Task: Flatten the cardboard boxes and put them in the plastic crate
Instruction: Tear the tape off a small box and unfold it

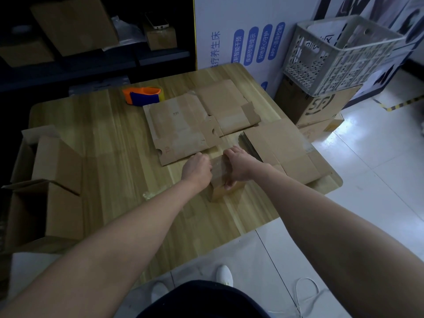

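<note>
Hands both on small brown cardboard box [218, 191], front-right part of light wooden table [103, 138]. Right hand [238, 165] wraps box top from right, thumb on near face. Left hand [196, 167] curled, gripping box's left top edge. Flattened brown cardboard sheets [183, 127] just beyond; bare tabletop left. Grey perforated plastic crate [339, 53] far right, off table.

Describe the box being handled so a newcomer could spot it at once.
On the wooden table, on the near side of the flat sheets, stands a small box. The left hand and right hand hold it between them. Unlike the sheets it is unflattened, and it is smaller than the open boxes at the table's left.
</note>
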The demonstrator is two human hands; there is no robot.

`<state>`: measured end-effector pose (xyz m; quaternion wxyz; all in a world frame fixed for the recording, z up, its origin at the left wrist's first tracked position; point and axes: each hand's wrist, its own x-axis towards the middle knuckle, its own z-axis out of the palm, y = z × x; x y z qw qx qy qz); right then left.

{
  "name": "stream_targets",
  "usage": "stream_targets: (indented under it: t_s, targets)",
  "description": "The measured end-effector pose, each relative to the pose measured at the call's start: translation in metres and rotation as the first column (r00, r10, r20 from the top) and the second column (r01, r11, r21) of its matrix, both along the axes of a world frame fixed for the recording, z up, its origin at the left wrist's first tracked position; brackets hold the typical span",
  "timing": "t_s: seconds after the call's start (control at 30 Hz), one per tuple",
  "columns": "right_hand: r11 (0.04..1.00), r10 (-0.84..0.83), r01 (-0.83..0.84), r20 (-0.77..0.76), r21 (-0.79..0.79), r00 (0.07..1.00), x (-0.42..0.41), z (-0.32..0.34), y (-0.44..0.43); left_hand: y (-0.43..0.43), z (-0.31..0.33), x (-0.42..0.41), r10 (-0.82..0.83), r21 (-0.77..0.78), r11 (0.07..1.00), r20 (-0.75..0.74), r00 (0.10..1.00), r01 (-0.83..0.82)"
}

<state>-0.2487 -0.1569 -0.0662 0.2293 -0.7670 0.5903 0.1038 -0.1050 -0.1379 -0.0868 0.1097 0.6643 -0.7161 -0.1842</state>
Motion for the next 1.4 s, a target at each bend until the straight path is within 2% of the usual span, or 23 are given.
stream_targets:
  t_s: [0.1, 0.37, 0.57, 0.63, 0.8, 0.93, 1.2, 1.33, 1.4]
  targets:
    - [1.000, 0.006, -0.006, -0.002, -0.003, 1.000, 0.000, 0.001, -0.001, 0.001, -0.003, 0.001, -0.059, -0.021, 0.998, 0.028, 0.998, 0.060]
    - [1.000, 0.002, -0.002, 0.000, 0.000, 1.000, 0.001, -0.001, -0.003, 0.012, -0.012, 0.006, -0.064, -0.145, 0.988, -0.112, 0.992, 0.048]
    - [1.000, -0.013, 0.013, -0.004, 0.003, 1.000, 0.001, -0.002, -0.001, 0.004, -0.002, -0.003, 0.102, -0.041, 0.993, -0.154, 0.983, -0.109]
    - [1.000, -0.018, 0.018, -0.002, 0.002, 1.000, 0.001, -0.002, 0.000, 0.002, 0.001, -0.006, 0.134, -0.029, 0.990, -0.123, 0.983, -0.138]
    - [1.000, -0.016, 0.016, -0.002, 0.001, 1.000, 0.002, -0.001, -0.002, 0.002, -0.004, -0.014, -0.020, -0.114, 0.993, 0.097, 0.995, 0.031]
    - [1.000, -0.019, 0.019, 0.005, -0.005, 1.000, 0.002, 0.000, -0.002, 0.000, -0.005, -0.013, -0.059, -0.101, 0.992, 0.151, 0.987, 0.075]
    - [1.000, -0.006, 0.006, -0.005, -0.009, 1.000, 0.002, -0.001, -0.003, 0.011, -0.013, -0.008, -0.049, -0.155, 0.987, -0.011, 0.999, 0.046]
    - [1.000, -0.013, 0.013, 0.013, -0.001, 1.000, 0.000, 0.000, -0.002, 0.007, -0.007, -0.014, 0.118, -0.078, 0.989, -0.111, 0.987, -0.127]
    - [1.000, -0.014, 0.014, 0.015, 0.000, 1.000, -0.001, 0.000, -0.002, 0.004, -0.004, -0.017, 0.176, -0.039, 0.983, -0.102, 0.979, -0.180]
